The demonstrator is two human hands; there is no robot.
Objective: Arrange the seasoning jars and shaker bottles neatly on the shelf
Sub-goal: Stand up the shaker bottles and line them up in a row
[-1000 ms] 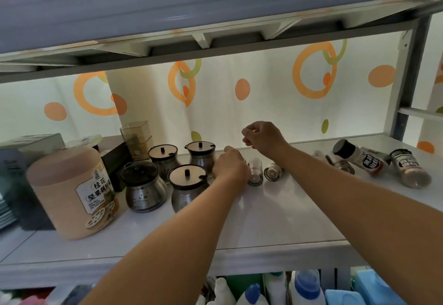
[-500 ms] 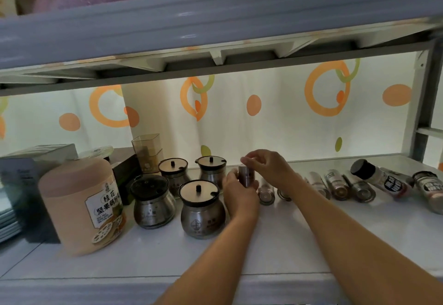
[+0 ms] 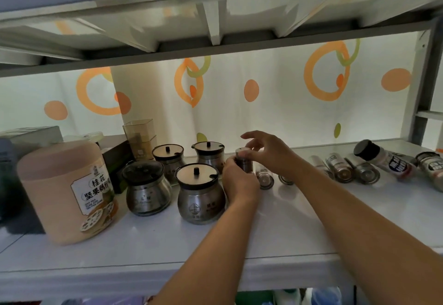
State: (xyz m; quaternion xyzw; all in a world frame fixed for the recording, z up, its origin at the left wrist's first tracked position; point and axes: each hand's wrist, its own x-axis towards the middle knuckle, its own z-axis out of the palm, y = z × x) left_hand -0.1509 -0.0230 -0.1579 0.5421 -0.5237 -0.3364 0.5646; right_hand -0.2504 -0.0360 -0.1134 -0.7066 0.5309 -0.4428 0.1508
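Since the frame 1.0 s earlier, 1 steel shaker bottle (image 3: 244, 167) has come off its side and now stands upright, just right of the front seasoning jar (image 3: 201, 199), our landmark. We hold it with both hands: the left hand (image 3: 239, 184) wraps its lower body, and the right hand (image 3: 267, 155) pinches its cap between thumb and fingertips. Whether its base already touches the shelf (image 3: 299, 228) we cannot tell. Risks, as we judge them: the shaker bottle is narrow and tall, so a release before it seats flat could topple it against the landmark. A withdrawing wrist could also strike the lying shakers (image 3: 265, 180) just right of it, and these would likely roll on the smooth, glossy white surface. Further right of the landmark lie more bottles (image 3: 386, 161); left of it stands a pink canister (image 3: 64, 192). Behind it hangs a white curtain (image 3: 275, 117) with orange rings, and an upper shelf (image 3: 215, 33) limits headroom.
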